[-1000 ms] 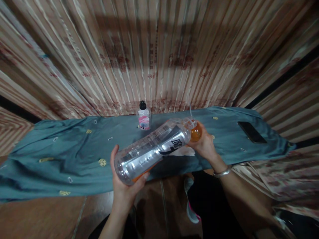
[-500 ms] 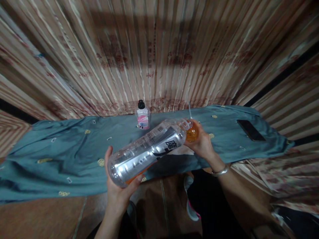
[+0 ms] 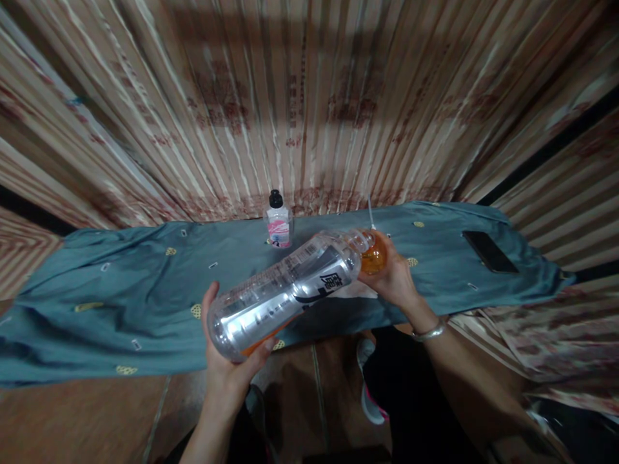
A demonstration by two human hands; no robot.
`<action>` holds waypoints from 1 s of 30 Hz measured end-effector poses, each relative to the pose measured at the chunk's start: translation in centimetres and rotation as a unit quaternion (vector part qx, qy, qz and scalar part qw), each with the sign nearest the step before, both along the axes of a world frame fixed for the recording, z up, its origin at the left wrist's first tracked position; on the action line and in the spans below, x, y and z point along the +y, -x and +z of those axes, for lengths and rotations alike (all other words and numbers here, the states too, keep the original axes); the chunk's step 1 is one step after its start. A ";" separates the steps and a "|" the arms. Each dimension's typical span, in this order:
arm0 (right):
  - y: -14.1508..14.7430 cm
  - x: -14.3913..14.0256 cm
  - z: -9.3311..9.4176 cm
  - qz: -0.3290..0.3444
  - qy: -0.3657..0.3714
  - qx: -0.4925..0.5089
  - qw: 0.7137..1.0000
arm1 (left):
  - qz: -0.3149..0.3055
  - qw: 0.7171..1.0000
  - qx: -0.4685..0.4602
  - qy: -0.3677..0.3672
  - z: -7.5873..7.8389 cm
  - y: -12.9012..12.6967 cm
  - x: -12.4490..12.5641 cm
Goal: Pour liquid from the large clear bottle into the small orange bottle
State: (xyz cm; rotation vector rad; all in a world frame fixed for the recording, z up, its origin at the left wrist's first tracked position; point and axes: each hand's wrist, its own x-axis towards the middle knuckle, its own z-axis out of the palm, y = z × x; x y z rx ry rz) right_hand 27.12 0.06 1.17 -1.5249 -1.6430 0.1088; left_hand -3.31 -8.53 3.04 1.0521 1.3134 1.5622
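Note:
A large clear plastic bottle (image 3: 285,293) with a silver label lies tilted across the middle, its neck up to the right. My left hand (image 3: 227,361) is closed around its base end. Beyond the neck, my right hand (image 3: 394,277) is wrapped around a small round container of orange liquid (image 3: 374,254). The big bottle's mouth meets this container or overlaps it; I cannot tell whether they touch. A little white paper-like sheet (image 3: 355,290) shows beneath the neck. Behind them, a small clear bottle (image 3: 279,222) with a black cap and pink label stands upright.
Grey-green patterned cloth (image 3: 145,277) covers the narrow table. A black phone (image 3: 489,251) lies at its right end. A thin white stick-like thing (image 3: 371,212) rises behind my right hand. Striped curtains (image 3: 300,96) hang along the back and sides.
Both hands keep their hold on the bottle and the orange container. The big bottle's base end has shifted very slightly left; the view has moved a little.

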 end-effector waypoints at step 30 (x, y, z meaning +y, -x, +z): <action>0.1 -0.1 -0.1 -0.020 0.001 -0.005 1.000 | 0.001 0.999 -0.036 0.006 -0.3 -0.3 0.5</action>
